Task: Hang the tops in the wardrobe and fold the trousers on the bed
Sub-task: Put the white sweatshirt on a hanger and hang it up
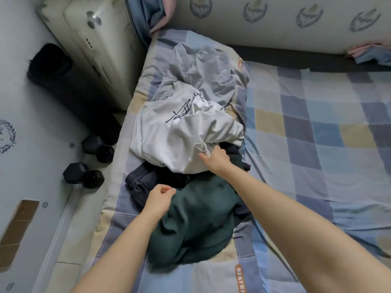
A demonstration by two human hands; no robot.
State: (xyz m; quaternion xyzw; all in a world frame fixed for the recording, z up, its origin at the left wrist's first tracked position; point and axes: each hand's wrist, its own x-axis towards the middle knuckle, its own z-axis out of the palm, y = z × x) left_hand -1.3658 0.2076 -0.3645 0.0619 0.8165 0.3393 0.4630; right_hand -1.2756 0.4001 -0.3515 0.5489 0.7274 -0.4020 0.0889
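Bed sheet [306, 127]: woven cloth, matt, checked print, lightly creased. White top [179, 132]: soft knit cloth, matt, with thin dark script lettering on its face. Grey garment [203, 75]: thin, smooth cloth, faint sheen, heavily wrinkled. Green top [196, 225]: thicker matt cloth. Dark trousers [143, 178]: matt cloth, gathered elastic waistband (ribbed look). Dumbbells [84, 174]: black, matt coating. Rolled mat [69, 89]: black, dull, slightly rough. Upright air conditioner [93, 45]: off-white plastic, smooth, semi-gloss.

On the bed [296, 127] lie four garments: one white top [179, 132], one grey [203, 77], one green [196, 220], one dark trousers [143, 178]. Left of the bed: two dumbbells [84, 175].
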